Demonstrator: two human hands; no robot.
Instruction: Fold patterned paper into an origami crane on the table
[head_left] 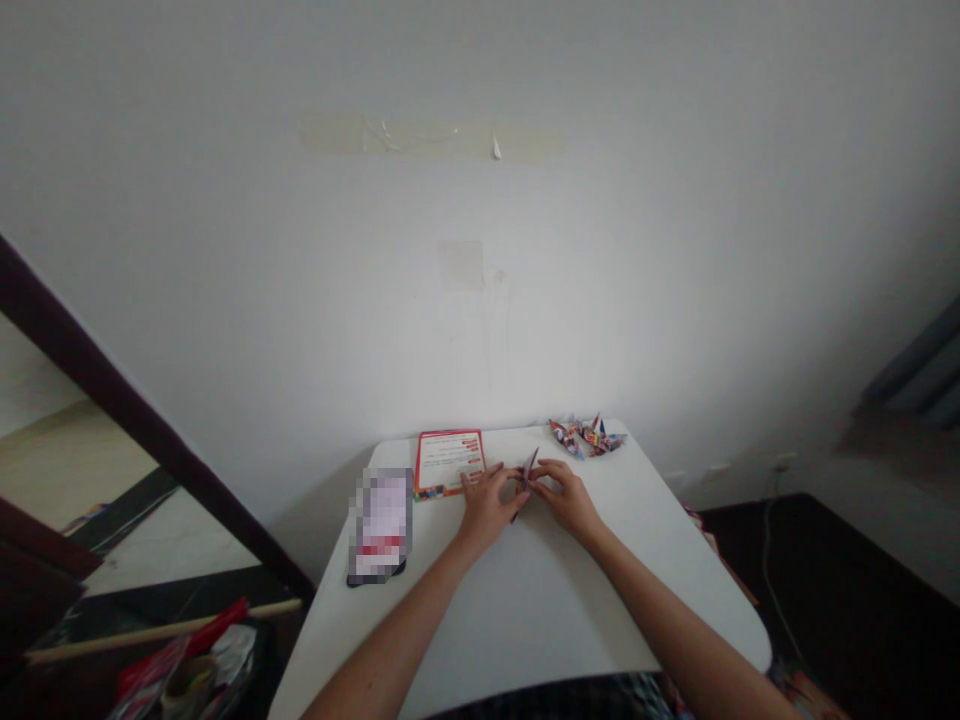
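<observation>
Between my two hands stands a small folded piece of paper, its pointed tip sticking up. My left hand pinches it from the left with thumb and forefinger, its other fingers resting by the edge of a red-bordered printed sheet. From the right, the fingertips of my right hand close on the same paper. Fingers cover its lower part, so its full shape is hidden. Beyond my right hand, several folded colourful paper pieces lie in a pile at the table's back edge.
A phone, blurred out, lies on the left of the white table. The wall rises right behind the table. On the floor at lower left, a bin with rubbish stands near a wooden stick.
</observation>
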